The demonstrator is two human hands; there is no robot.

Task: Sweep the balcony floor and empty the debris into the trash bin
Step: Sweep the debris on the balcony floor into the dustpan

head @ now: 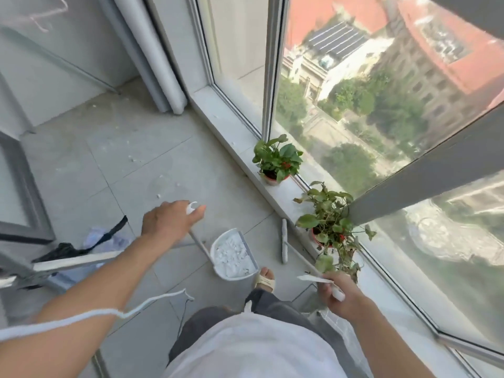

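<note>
Balcony floor [114, 165] is seen tiled, with white debris bits [161, 184] left scattered ahead of and beyond the left-hand fingers. Dustpan [234, 255] is held low near the foot, loaded with white debris, below and right of the left hand [169, 223]. Its long handle [197, 242] runs up-left from the pan to that hand, where fingers are curled round the top end. Broom head [284, 241] is set by the sill, just right of the pan; its shaft runs down-right to the right hand [343, 296], fingers wrapped round the grip. Left hand is nearer the loose debris. Trash bin is not clearly identified; a dark bag [65, 251] lies left of the left hand. Emptying is judged still pending.
</note>
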